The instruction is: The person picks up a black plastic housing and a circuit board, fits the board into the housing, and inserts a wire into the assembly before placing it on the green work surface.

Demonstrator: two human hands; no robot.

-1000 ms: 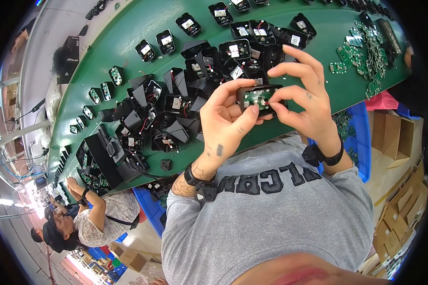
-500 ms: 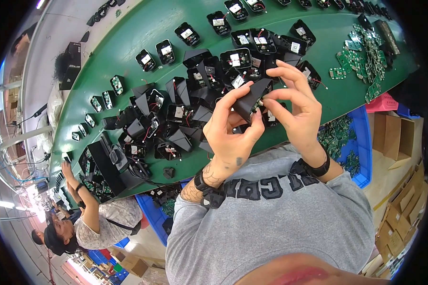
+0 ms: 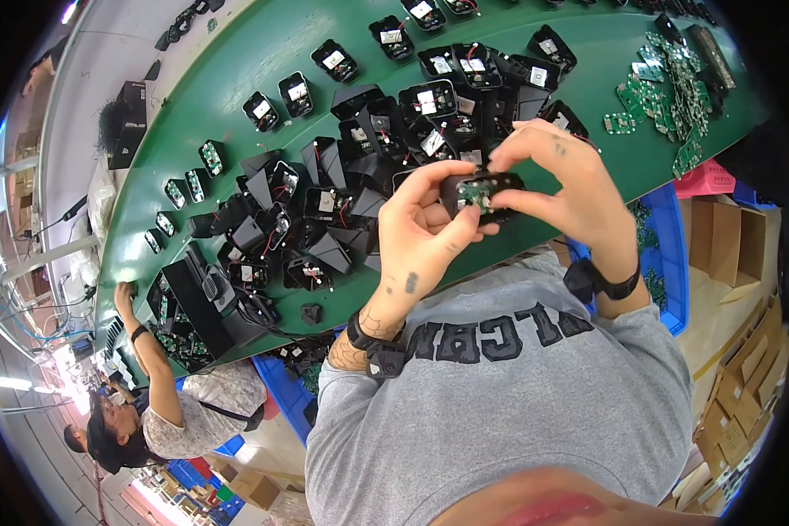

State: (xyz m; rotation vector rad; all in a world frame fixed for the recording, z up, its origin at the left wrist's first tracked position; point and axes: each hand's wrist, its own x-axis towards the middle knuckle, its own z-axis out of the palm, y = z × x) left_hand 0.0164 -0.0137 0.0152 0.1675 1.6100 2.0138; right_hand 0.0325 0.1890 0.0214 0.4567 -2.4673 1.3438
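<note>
My left hand is closed around a small black plastic housing, its thumb at the lower edge. A green circuit board with small components shows in the housing's upturned open side. My right hand curves over the right end of the same housing. Its thumb presses beside the board, and its fingers bend over the far edge. Just beyond my hands lies a heap of similar black housings, some with red wires and white labels.
Open housings stand in a row along the green table. A pile of circuit boards lies at the right. Blue bins sit below the table edge. At the left, a co-worker reaches over the table.
The housing has turned so its board side faces up. My right hand has shifted from a fingertip pinch near the board onto the housing's right end. The co-worker's arm reaches farther forward.
</note>
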